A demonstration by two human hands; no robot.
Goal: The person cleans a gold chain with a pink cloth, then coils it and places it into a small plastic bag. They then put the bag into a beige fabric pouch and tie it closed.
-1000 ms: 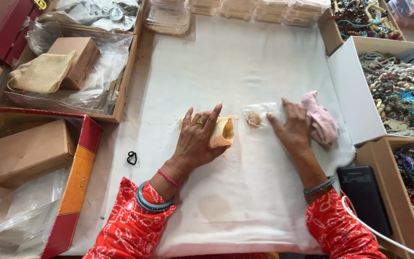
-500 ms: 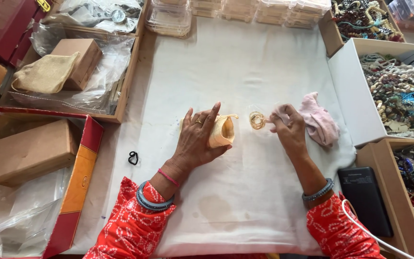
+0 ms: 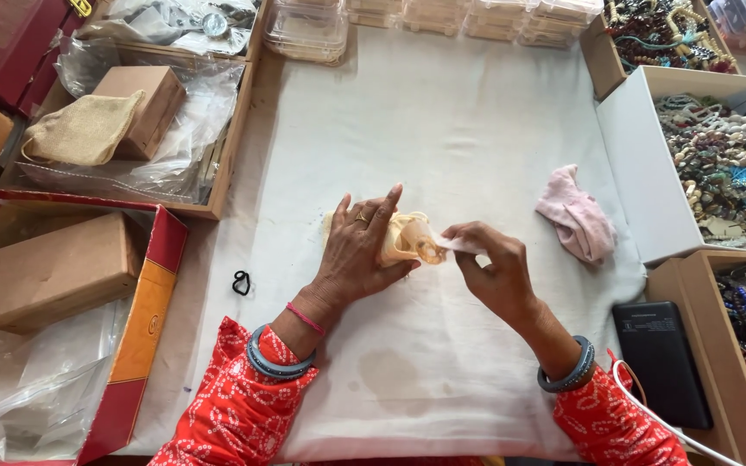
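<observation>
Left hand (image 3: 357, 250) flat, fingers spread, pressing cream pouch (image 3: 405, 237) on white cloth (image 3: 442, 129). Right hand (image 3: 492, 269) pinches small clear bag (image 3: 457, 245) at pouch mouth, amber coil inside. Pouch mostly hidden under palm; coil blurred, partly inside opening.

A jewellery packing workshop: open white cardboard boxes heaped with bead strings (image 3: 718, 164) stand right of the right hand (image 3: 489, 272), stacked clear plastic cases (image 3: 304, 30) lie beyond the cloth-covered tabletop (image 3: 442, 121), brown cardboard boxes (image 3: 58, 272) left.
</observation>
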